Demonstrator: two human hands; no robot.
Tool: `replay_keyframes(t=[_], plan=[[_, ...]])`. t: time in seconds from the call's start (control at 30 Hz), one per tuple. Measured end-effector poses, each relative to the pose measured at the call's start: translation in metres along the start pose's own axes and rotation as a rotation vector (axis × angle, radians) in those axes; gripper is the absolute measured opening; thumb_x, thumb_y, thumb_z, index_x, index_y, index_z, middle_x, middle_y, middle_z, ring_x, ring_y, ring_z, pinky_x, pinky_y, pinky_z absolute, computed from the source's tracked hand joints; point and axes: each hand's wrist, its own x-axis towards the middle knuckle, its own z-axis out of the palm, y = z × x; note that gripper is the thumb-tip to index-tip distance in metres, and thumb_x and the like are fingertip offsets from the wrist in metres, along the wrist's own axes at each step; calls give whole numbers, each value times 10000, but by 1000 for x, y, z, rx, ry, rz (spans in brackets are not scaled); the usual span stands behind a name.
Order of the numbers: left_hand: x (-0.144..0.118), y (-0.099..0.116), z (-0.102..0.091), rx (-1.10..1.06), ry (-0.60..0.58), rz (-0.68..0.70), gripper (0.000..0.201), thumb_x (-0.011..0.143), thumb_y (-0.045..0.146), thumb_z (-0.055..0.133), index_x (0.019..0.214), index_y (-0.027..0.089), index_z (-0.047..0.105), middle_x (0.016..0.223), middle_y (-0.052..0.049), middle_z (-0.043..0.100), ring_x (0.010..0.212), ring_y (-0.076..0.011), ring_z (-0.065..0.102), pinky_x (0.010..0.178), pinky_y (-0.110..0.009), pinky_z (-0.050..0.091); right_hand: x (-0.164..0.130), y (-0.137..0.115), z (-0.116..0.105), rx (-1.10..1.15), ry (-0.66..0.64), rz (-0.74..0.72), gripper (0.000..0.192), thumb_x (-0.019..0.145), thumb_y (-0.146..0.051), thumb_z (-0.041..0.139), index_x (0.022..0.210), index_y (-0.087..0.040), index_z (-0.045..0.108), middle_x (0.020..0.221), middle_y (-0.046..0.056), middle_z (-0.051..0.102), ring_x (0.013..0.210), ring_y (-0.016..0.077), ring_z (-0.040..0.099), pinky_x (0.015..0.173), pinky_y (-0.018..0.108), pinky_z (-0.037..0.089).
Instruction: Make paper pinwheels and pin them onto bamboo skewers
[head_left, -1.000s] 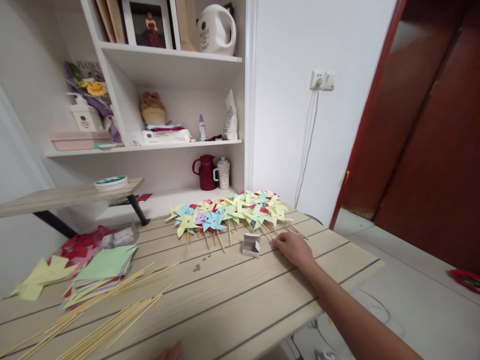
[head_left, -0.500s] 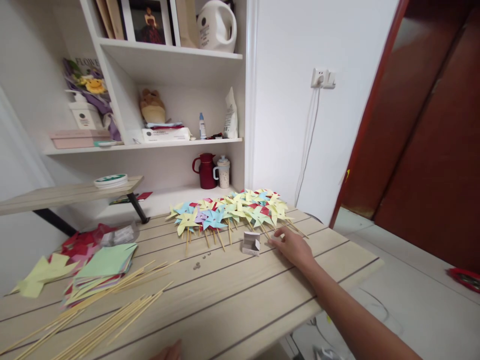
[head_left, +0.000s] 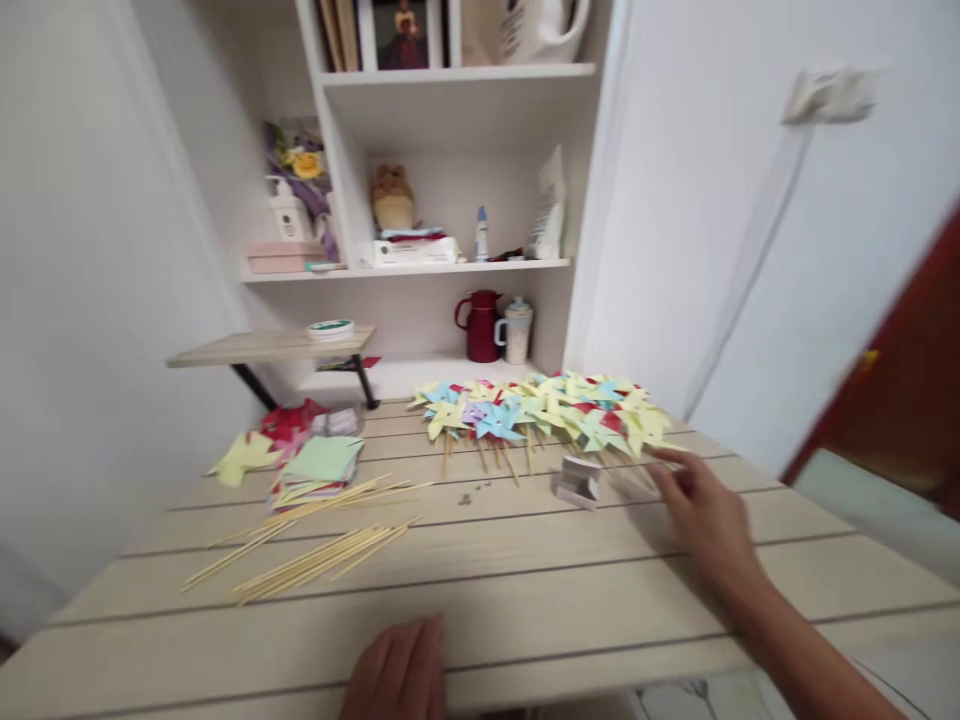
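Note:
My right hand [head_left: 705,515] hovers above the table at the right, fingers stretched forward and a little apart, with nothing visible in them. Close to its fingertips are the thin sticks of paper pinwheels [head_left: 551,410], which lie in a big yellow, blue, red and purple group. Left of that hand stands a small open cardboard box [head_left: 577,483]. Several tiny metal pieces [head_left: 465,498] are scattered left of the box. At the table's front edge, my left hand [head_left: 401,665] rests with its fingers laid side by side, holding nothing that I can see.
Loose wooden sticks [head_left: 322,562] lie on the left of the table. Behind them are a stack of coloured paper squares [head_left: 324,460] and a yellow paper shape [head_left: 244,457]. A small raised shelf [head_left: 262,347] stands at the back left, near a red jug [head_left: 482,327].
The view has swung left. My right hand has drawn up and back from the pinwheel sticks, its fingers now more extended. My left hand has come further into view.

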Motion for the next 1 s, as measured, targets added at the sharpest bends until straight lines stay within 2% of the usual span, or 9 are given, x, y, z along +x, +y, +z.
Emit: replay_keyframes(t=[0.1,0.17,0.27,0.37,0.43,0.53,0.7,0.87,1.0], plan=[[12,10,-12,-172,-22,-183,254,927,145,443,1005,197,679,836,-60,738,714,-168,666,681,-295,528,-10,2,-1,40,133,-163,390,937,-494,474,1133,-215,664,719,46,697,541,189,600,544,299,440],[19,11,-23,-335,-108,-250,235,927,141,466,973,219,683,832,-48,729,740,-161,669,682,-277,537,-17,2,1,23,187,-304,335,934,-467,488,1056,-228,687,787,72,741,575,212,648,529,311,452],[24,-2,-43,-520,-160,-359,229,954,188,488,1058,250,683,695,9,695,633,-117,653,616,-211,529,-26,-1,6,8,105,-588,239,934,-375,507,1010,-252,697,852,67,778,653,219,714,563,302,491],[24,-32,-62,-351,-61,-327,217,954,222,515,1105,231,671,687,11,691,612,-126,645,605,-226,510,-32,-4,10,37,26,-760,194,937,-306,525,1005,-255,701,844,48,785,693,203,734,612,288,520],[24,-58,-71,-151,-22,-243,227,940,197,536,1122,216,670,782,-14,730,682,-144,659,661,-256,499,-36,-7,12,38,-9,-782,191,941,-296,529,1002,-249,704,834,46,786,686,196,735,604,286,524],[25,-100,-79,83,-51,-273,231,937,204,525,1089,206,698,945,-65,747,863,-212,669,827,-345,492,-38,-8,14,47,-31,-770,200,944,-312,523,990,-247,706,836,45,788,677,196,734,610,291,535],[25,-169,-77,355,-361,-683,419,954,330,378,1101,148,726,1300,-195,584,1136,-369,544,904,-526,455,-37,-4,18,51,-73,-738,237,933,-345,513,985,-271,732,888,53,796,703,219,748,636,317,568],[7,-217,-65,257,-678,-903,447,936,368,366,1127,174,720,1276,-173,637,1113,-366,579,865,-507,472,-37,-1,22,25,-130,-774,253,920,-307,519,1014,-274,751,937,56,795,774,248,762,696,345,601],[-1,-222,-64,139,-688,-874,474,936,386,336,1161,185,701,1276,-134,660,1152,-325,597,919,-462,475,-37,-1,25,24,-159,-779,269,916,-302,510,1011,-276,760,960,58,794,800,259,764,714,342,609]])
